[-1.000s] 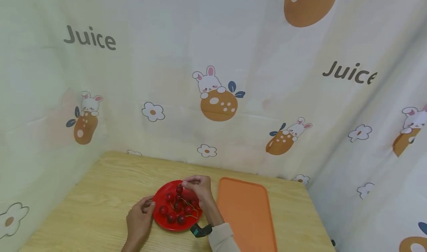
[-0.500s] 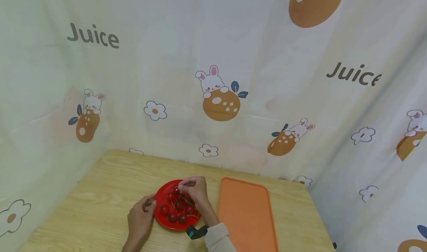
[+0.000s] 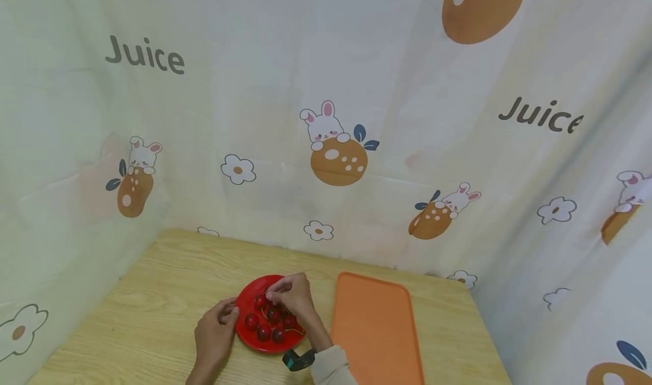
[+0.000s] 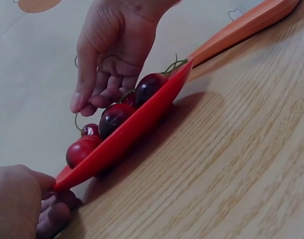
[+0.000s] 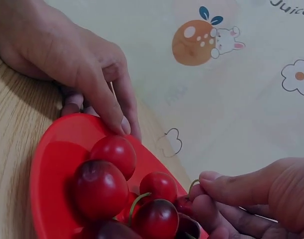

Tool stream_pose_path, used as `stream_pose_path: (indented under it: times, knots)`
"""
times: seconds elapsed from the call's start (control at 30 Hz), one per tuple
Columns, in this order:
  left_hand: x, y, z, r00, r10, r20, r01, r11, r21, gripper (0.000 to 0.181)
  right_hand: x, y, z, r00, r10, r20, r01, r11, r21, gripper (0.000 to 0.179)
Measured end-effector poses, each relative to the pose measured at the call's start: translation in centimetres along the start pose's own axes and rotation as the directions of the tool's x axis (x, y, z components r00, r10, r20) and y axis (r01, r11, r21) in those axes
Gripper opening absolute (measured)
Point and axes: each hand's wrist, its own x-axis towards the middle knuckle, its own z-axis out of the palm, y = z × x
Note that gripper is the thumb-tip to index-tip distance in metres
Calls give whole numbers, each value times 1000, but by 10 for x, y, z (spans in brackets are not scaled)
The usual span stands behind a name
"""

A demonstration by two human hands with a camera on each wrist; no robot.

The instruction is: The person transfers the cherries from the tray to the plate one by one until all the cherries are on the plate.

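A red plate (image 3: 251,292) on the table bears several dark red cherries (image 3: 264,332), some with green stems. My left hand (image 3: 214,334) grips the plate's left rim, thumb on top and fingers below it. Over the plate's far right part, my right hand (image 3: 296,297) pinches the thin stem (image 5: 193,185) of a cherry (image 4: 90,130) between thumb and index finger. That cherry sits low among the others in the left wrist view. The right hand covers part of the plate and some fruit in the head view.
An orange tray (image 3: 377,328) lies right of the plate, near my right forearm. The wooden table (image 3: 148,311) ends at a curtain (image 3: 254,102) printed with rabbits and fruit, hanging behind and at both sides. A black device (image 3: 298,360) is on my right wrist.
My right hand has moved left and slightly nearer over the plate with the cherry it pinches, which is now hidden in the head view. The left hand stays at the rim.
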Motion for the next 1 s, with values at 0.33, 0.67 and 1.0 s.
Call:
stream_pose_path:
  times: [0.33,0.67,1.0]
  knots:
    - [3,2,5,1000,10,24,-9,1000,-28,30,-7,-5,-11,996,-86,32,90,982,-166,9]
    - [4,5,6,1000,13,22,-13,999,-32,30,-14,-16,-22,997,-50,-61,36,977,-212,13]
    - [6,1,-10,1000,8,-2,-8,1000,-10,30,-20,-17,-45,977,-104,-187,73,984,-164,17]
